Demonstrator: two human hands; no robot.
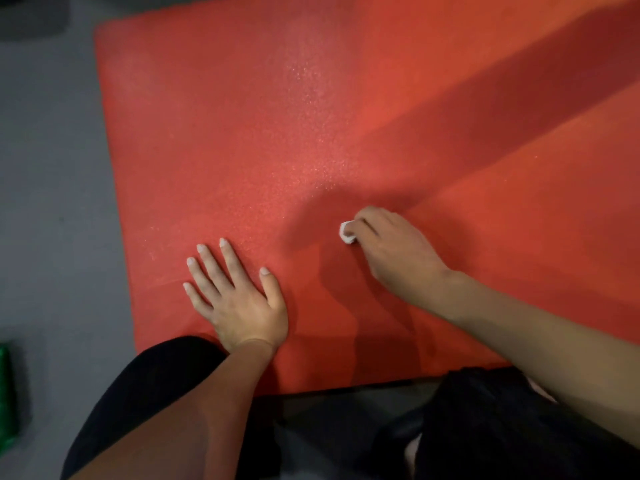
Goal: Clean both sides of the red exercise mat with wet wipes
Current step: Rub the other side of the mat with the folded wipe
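The red exercise mat (311, 98) lies flat on the grey floor and fills most of the view. Its surface glistens with fine wet speckles up the middle. My left hand (235, 296) presses flat on the mat near its front edge, fingers spread and straight. To its right, my right hand (391, 247) holds a small crumpled white wet wipe (347, 232) down against the mat, fingers curled round it so only a corner shows.
Grey floor (52, 202) runs along the mat's left side. A green object (7, 393) sits at the lower left edge, and a dark shape (31, 15) lies at the top left corner. My knees in black clothing are at the mat's front edge.
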